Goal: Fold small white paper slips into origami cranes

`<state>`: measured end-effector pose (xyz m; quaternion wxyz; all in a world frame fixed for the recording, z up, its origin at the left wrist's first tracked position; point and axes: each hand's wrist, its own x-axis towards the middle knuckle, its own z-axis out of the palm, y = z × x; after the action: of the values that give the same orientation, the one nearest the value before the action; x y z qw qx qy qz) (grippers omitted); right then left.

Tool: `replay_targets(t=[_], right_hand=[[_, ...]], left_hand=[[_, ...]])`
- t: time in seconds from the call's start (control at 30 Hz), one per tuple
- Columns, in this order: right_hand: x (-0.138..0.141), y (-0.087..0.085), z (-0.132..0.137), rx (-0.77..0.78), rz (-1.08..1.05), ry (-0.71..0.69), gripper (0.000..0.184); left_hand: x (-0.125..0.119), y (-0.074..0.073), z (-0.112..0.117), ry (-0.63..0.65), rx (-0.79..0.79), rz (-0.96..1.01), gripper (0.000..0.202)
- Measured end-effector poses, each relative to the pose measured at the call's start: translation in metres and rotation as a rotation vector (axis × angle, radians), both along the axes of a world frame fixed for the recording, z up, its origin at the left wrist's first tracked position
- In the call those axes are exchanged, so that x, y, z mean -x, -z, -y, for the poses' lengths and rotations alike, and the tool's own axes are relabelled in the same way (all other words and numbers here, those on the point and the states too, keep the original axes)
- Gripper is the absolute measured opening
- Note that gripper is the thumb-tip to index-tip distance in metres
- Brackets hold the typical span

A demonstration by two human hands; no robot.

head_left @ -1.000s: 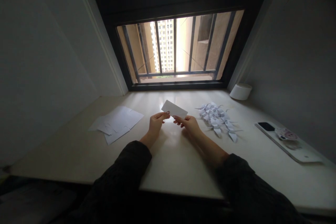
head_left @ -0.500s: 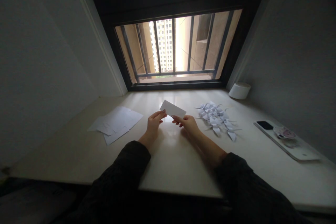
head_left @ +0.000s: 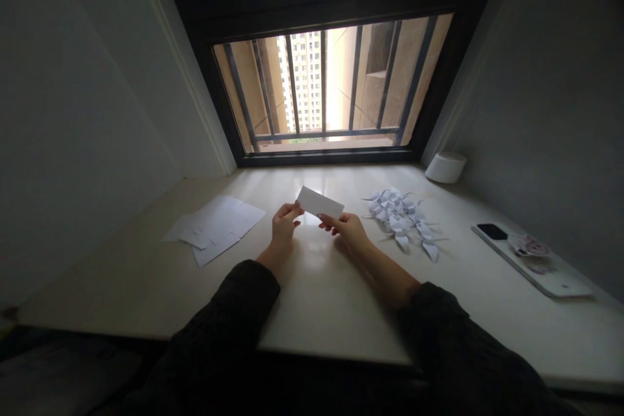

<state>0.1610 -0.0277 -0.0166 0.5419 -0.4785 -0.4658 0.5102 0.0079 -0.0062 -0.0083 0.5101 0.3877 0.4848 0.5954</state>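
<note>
A small white oblong of paper (head_left: 319, 201) is held up above the sill, tilted down to the right. My left hand (head_left: 286, 221) pinches its left end between thumb and fingers. At its lower right edge my right hand (head_left: 345, 227) grips it, thumb on the near face and fingers behind. Whether the paper is folded double I cannot tell. To the right of my right hand lies a heap of folded paper cranes (head_left: 400, 214) with thin pointed tips. Left of my left hand are loose white paper sheets (head_left: 227, 224), overlapping one another.
The pale windowsill (head_left: 322, 305) ends at a front edge near my body. A phone (head_left: 550, 273) with a round grip on its back lies at the right. A white cup-like object (head_left: 445, 168) stands by the right wall. A dark-framed barred window (head_left: 331, 157) closes the back.
Both hands and the paper have shifted very slightly left, still in the same grip. The sheets, the folded cranes and the phone lie as before.
</note>
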Motion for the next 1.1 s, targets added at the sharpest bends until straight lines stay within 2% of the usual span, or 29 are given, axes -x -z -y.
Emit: replay_targets(t=[0.3,0.47,0.57,0.63,0.7,0.9,1.0,1.1], right_hand=[[-0.001,0.004,-0.002,0.002,0.011,-0.041,0.034],[-0.003,0.001,-0.001,0.022,-0.066,-0.144,0.046],[-0.005,-0.002,-0.001,-0.067,-0.047,-0.034,0.043],[-0.007,-0.002,-0.003,-0.133,-0.017,0.041,0.036],[-0.01,0.001,-0.005,-0.164,0.033,0.052,0.034],[-0.013,0.007,-0.007,-0.212,0.295,0.03,0.036],[-0.012,0.007,-0.006,-0.192,0.301,0.061,0.036],[-0.014,0.005,-0.005,-0.193,0.285,0.158,0.037]], left_hand=[[0.0,0.001,-0.001,0.01,-0.014,-0.009,0.037],[0.004,0.001,-0.005,-0.009,-0.235,-0.201,0.032],[0.006,0.001,-0.006,-0.01,-0.32,-0.343,0.031],[0.007,0.0,-0.006,-0.009,-0.319,-0.401,0.031],[0.007,0.0,-0.005,-0.013,-0.312,-0.433,0.031],[0.007,-0.003,-0.004,-0.009,-0.265,-0.396,0.029],[0.006,-0.002,-0.003,-0.016,-0.28,-0.399,0.027],[0.004,-0.002,-0.001,-0.042,-0.296,-0.399,0.028]])
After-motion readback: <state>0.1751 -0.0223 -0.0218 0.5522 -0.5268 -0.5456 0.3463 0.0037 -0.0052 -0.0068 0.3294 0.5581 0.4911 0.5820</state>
